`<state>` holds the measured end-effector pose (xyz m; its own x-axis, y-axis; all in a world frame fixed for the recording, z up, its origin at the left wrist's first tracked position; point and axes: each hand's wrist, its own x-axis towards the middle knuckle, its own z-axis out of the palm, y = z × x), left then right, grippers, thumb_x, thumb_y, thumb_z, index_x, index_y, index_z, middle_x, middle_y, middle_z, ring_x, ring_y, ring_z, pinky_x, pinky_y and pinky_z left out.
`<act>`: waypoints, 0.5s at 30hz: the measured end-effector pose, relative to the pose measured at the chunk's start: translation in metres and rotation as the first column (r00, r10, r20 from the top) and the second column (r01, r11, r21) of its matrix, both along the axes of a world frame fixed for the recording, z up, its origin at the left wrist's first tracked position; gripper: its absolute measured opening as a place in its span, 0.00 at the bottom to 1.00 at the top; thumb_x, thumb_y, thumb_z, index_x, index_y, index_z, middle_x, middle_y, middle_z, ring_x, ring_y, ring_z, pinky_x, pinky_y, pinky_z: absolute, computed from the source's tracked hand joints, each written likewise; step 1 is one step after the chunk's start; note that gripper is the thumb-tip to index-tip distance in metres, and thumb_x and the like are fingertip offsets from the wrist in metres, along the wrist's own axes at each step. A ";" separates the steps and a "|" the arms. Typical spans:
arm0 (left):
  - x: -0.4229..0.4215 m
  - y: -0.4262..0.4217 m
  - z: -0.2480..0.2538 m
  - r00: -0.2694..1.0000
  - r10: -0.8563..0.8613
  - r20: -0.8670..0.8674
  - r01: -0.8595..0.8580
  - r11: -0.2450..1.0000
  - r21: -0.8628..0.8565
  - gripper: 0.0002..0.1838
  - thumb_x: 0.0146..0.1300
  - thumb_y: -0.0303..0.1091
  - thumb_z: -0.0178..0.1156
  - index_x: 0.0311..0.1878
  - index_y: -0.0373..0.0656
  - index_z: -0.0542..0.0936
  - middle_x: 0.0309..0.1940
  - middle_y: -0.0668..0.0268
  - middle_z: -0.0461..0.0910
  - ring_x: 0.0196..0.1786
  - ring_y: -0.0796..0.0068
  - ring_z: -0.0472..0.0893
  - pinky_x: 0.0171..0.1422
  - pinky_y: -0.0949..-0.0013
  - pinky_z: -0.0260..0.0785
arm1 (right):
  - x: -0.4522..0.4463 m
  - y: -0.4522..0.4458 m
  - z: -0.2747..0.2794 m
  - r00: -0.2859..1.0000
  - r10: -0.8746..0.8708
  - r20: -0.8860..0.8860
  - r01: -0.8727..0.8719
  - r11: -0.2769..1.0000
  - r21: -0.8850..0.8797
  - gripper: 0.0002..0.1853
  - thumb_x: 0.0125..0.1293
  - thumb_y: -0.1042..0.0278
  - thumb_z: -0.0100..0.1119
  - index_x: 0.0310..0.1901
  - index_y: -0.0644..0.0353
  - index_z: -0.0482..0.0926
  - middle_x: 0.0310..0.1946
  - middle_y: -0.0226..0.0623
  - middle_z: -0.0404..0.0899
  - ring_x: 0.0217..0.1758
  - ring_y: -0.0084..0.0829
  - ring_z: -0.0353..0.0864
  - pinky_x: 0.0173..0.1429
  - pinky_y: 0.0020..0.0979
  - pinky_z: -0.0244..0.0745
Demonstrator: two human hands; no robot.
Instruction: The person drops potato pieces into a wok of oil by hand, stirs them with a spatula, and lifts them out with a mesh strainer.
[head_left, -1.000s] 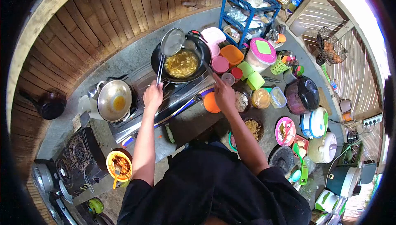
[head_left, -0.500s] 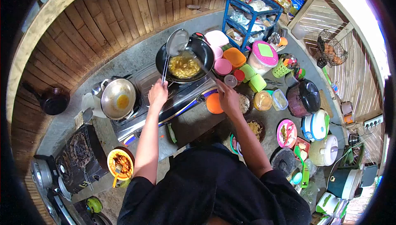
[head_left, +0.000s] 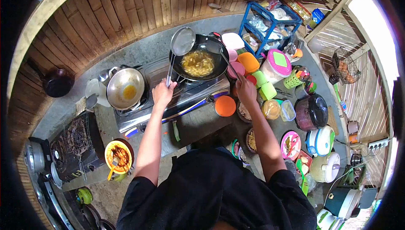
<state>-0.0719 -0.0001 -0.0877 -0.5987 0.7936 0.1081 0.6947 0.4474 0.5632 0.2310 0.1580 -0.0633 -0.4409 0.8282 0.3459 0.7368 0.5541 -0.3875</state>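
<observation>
My left hand (head_left: pixel 163 93) is closed round the handle of a wire-mesh strainer (head_left: pixel 183 41). The mesh bowl is held up over the left rim of a black wok (head_left: pixel 216 46). Pale strips of food (head_left: pixel 197 64) lie in bubbling oil at the bottom of the wok. In my right hand (head_left: pixel 246 90) is the long handle of a spatula (head_left: pixel 230 64), which slants up to the wok's right side. Its blade is hard to make out against the dark wok. The wok sits on a gas stove (head_left: pixel 168 99).
On the left burner stands a metal pan (head_left: pixel 125 87) with a little oil. A yellow bowl of red sauce (head_left: pixel 119 156) is at lower left. Tubs, including an orange lid (head_left: pixel 225 106), crowd the right, near a blue rack (head_left: pixel 249 27) and a dark pot (head_left: pixel 311 111).
The spatula has moved from the food to the wok's right side, and my right hand has shifted right. The strainer has lifted slightly away from above the food. The whole view has shifted a little.
</observation>
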 end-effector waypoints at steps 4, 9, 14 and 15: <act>-0.005 -0.007 -0.015 1.000 0.009 -0.003 -0.008 0.996 0.085 0.20 0.52 0.49 0.72 0.36 0.45 0.76 0.27 0.55 0.82 0.35 0.47 0.82 0.41 0.51 0.72 | -0.008 0.020 0.006 0.970 -0.054 0.238 0.060 0.998 -0.019 0.18 0.67 0.63 0.50 0.57 0.55 0.76 0.33 0.48 0.83 0.36 0.51 0.83 0.39 0.49 0.78; -0.009 -0.010 -0.031 0.996 -0.015 0.085 0.004 0.992 0.130 0.21 0.47 0.42 0.76 0.34 0.43 0.75 0.29 0.54 0.80 0.36 0.49 0.81 0.42 0.53 0.71 | -0.013 0.049 -0.017 0.941 0.095 0.326 -0.027 0.978 -0.206 0.17 0.67 0.60 0.50 0.54 0.56 0.78 0.36 0.52 0.83 0.42 0.53 0.83 0.47 0.51 0.77; -0.004 -0.009 -0.027 0.991 -0.024 0.134 0.014 0.997 0.077 0.20 0.47 0.40 0.76 0.36 0.41 0.76 0.42 0.53 0.77 0.45 0.48 0.80 0.49 0.52 0.72 | -0.018 0.045 -0.025 0.982 0.173 0.082 -0.139 0.938 -0.318 0.15 0.67 0.58 0.50 0.48 0.55 0.79 0.37 0.53 0.83 0.43 0.55 0.83 0.49 0.52 0.76; -0.004 -0.008 -0.027 0.991 -0.022 0.133 0.012 0.997 0.077 0.20 0.47 0.40 0.76 0.36 0.41 0.76 0.42 0.53 0.77 0.45 0.48 0.80 0.49 0.52 0.72 | -0.019 0.043 -0.022 0.988 0.151 0.037 -0.133 0.946 -0.296 0.14 0.67 0.58 0.50 0.47 0.55 0.79 0.37 0.52 0.83 0.42 0.55 0.83 0.49 0.52 0.76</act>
